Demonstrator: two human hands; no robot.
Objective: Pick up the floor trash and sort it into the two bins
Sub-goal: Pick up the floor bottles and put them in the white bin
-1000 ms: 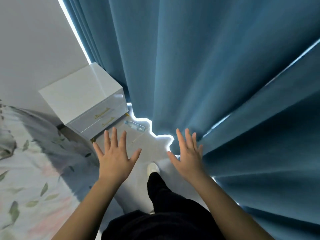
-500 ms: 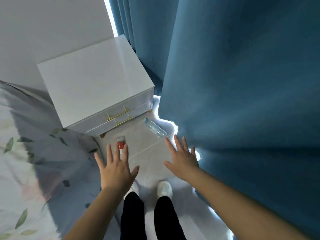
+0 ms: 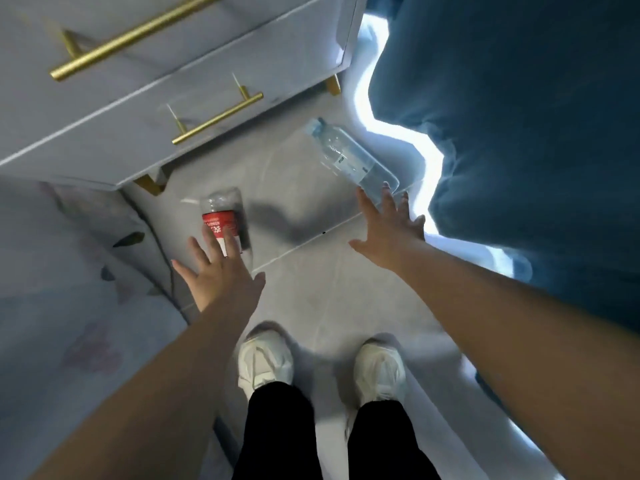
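Observation:
Two plastic bottles lie on the pale tiled floor. A clear bottle with a red label lies in front of the nightstand, and my left hand hovers over its near end with fingers spread straight. A clear water bottle with a pale blue cap lies by the curtain. My right hand reaches with straight fingers to its base; fingertips overlap it, and contact cannot be told. Neither hand holds anything. No bins are in view.
A white nightstand with gold bar handles and gold feet stands close ahead at upper left. A floral bedspread borders the left. A blue curtain hangs on the right, with bright light under its hem. My white shoes stand below.
The view has dropped much closer to the floor and the nightstand. Both hands have stretched forward and down, the left to the red-label bottle and the right to the water bottle.

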